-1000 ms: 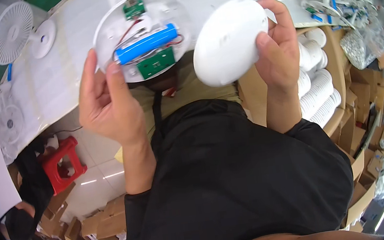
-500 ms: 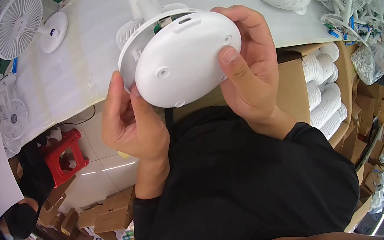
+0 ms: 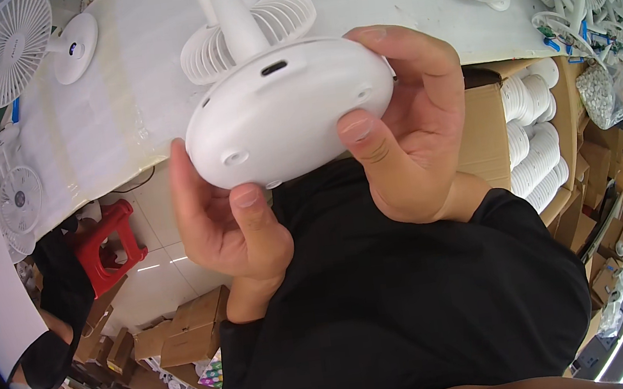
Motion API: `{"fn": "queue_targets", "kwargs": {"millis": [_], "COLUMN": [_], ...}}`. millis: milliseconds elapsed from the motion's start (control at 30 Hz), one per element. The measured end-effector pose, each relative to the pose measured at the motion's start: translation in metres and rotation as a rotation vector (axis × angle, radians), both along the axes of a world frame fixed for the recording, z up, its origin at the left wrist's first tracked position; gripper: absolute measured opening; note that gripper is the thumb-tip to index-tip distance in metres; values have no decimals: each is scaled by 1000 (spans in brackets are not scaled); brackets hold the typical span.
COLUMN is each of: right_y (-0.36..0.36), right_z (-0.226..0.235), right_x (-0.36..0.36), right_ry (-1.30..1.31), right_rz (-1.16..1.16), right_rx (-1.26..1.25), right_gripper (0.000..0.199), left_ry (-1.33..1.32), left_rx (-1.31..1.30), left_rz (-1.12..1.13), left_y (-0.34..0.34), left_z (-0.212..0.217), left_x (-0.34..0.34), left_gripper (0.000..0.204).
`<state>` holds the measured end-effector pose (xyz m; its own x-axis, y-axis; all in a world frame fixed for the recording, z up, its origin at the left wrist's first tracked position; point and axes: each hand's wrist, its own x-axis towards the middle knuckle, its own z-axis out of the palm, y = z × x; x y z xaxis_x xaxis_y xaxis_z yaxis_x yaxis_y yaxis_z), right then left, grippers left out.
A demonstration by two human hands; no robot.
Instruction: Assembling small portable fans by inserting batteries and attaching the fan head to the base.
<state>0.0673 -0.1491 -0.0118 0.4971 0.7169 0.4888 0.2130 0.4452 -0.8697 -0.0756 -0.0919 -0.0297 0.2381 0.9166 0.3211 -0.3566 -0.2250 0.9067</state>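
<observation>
Fan base (image 3: pixel 290 118): raised between your hands by the worktop's (image 3: pixel 143 51) near edge, underside tilted toward you, probably to keep the port slot (image 3: pixel 274 67) and rim in sight.
Left hand (image 3: pixel 228 221): grip moderately spread, holding the base's left and lower rim; seems to steady it.
Right hand (image 3: pixel 413 126): grip wider, clasping the right rim, thumb on the underside, perhaps pressing; rear fingertips partly hidden, so contact there is uncertain.
Neck (image 3: pixel 238 27): runs away from you above the grille (image 3: pixel 284 17).
Carton (image 3: pixel 480 129): stacked white discs (image 3: pixel 539 157) at your right, presumably for easy reach.
</observation>
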Motion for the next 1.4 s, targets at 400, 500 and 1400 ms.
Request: {"fn": "queue_targets", "kwargs": {"millis": [400,500,1400], "right_y": [-7,-9,5], "right_z": [12,22,-3], "right_x": [2,5,10], "right_ry": [-98,-127,-401], "right_rz": [37,58,145], "right_rx": [-59,-139,231], "right_gripper": [51,51,35], "left_ry": [227,203,-381], "left_rx": [20,10,-321], "left_rz": [-33,-33,-146], "left_y": [1,-2,12], "left_z": [18,17,9], "left_x": [0,-2,34], "left_gripper": [56,56,38]}}
